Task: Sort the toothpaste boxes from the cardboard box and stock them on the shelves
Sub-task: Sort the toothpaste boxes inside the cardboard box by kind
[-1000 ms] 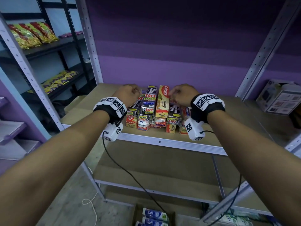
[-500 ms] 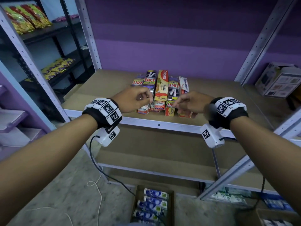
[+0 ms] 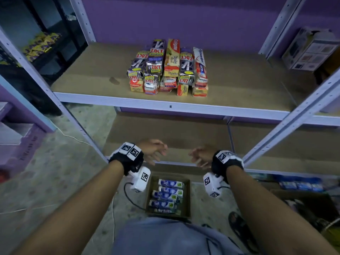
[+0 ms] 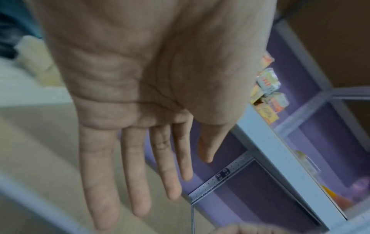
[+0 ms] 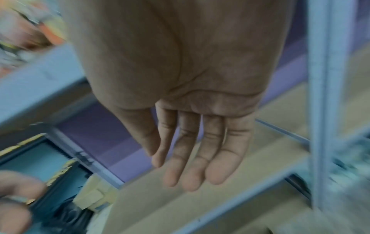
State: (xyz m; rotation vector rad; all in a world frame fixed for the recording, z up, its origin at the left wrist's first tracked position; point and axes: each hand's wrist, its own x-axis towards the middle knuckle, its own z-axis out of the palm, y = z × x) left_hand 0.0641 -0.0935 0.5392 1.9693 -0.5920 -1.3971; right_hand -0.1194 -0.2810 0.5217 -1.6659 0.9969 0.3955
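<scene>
Head view: stacked toothpaste boxes (image 3: 168, 68) at the front edge of the upper shelf (image 3: 171, 105), labels outward for display. Blue Safi boxes (image 3: 168, 194) waiting in the cardboard box (image 3: 186, 196) on the floor.

Left wrist view: left hand (image 4: 140, 110) flat, fingers straight, empty.

Right wrist view: right hand (image 5: 190, 102) relaxed, holding nothing, probably poised for the box, though blurred.

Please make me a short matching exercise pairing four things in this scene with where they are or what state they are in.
Things:
1. stack of toothpaste boxes
2. blue Safi boxes
3. left hand
4. white printed carton

Places or states:
A. in the cardboard box on the floor
B. open, holding nothing
C. on the upper shelf, near its front edge
D. far right, beyond the upright

Pairs: 1-C, 2-A, 3-B, 4-D
</scene>
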